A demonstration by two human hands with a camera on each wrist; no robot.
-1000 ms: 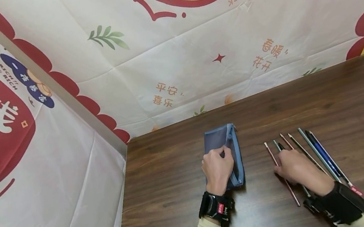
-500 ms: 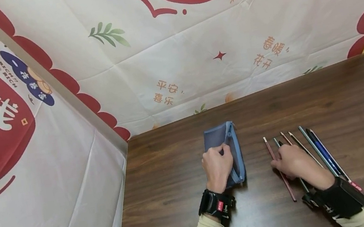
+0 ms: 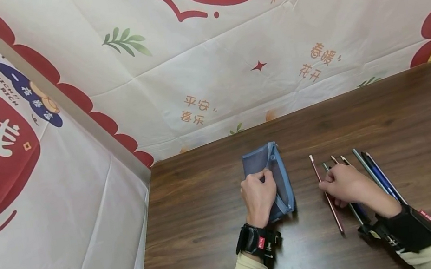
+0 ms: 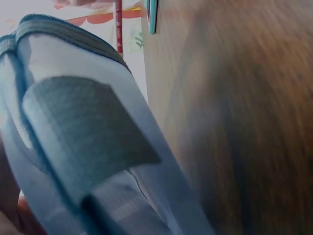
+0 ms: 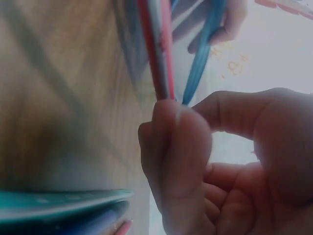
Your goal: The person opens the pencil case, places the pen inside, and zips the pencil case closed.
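Note:
My left hand pinches the edge of a blue mesh zip pencil case, whose mouth gapes on its right side. In the left wrist view the case's fabric fills the left half. To the right, my right hand pinches a reddish pencil between thumb and fingers. The right wrist view shows that pencil rising from the fingertips, with the blue case edge behind. Beneath and beside the right hand lie several more pencils and pens, among them a green one and a blue pen.
The things lie on a dark wood-grain table. A white printed cloth hangs behind the back edge, and another printed cloth stands along the left side.
The reddish pencil has shifted slightly up and away from the others with my right hand. The pencil case's near end has swung a little to the right under my left hand.

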